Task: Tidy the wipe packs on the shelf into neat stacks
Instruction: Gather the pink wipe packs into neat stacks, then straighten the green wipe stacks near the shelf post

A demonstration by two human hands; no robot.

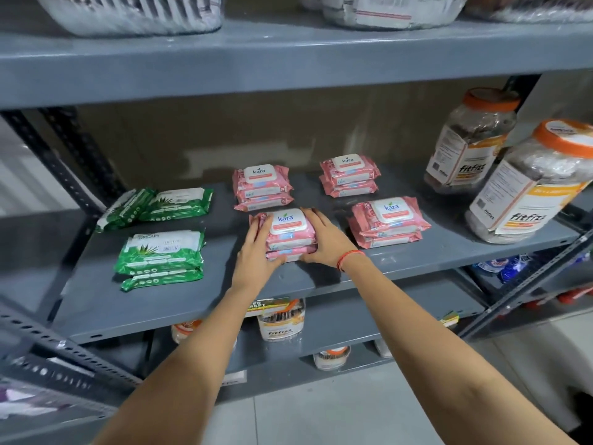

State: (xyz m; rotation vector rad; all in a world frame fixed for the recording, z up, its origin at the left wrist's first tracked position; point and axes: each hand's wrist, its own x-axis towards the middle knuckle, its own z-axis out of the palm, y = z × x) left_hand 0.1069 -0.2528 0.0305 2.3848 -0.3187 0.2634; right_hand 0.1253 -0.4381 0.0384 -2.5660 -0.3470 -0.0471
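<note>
Forearms: both reach up from the bottom of the view to the grey shelf [192, 303].
Left hand [256, 252]: fingers spread, pressing the left side of the front pink stack [290, 234].
Right hand [324, 240]: laid on the right side and front corner of the same stack; a red thread is on the wrist.
Task thing: the front pink stack sits on the middle of the shelf, about three packs high, squeezed between both hands.
Other pink stacks: one behind [261, 187], one at the back right [349, 176], one to the right [388, 221], all apart from each other.
Green packs: a front pile [160, 256] with shifted layers; a back group [154, 207] with one pack tilted, not yet neat.
Risk: I think the packs are soft and slippery, so uneven pressure could slide the top pack off or push the stack into the one behind.
In the way: two large jars [526, 187] at the right limit the room there.
</note>
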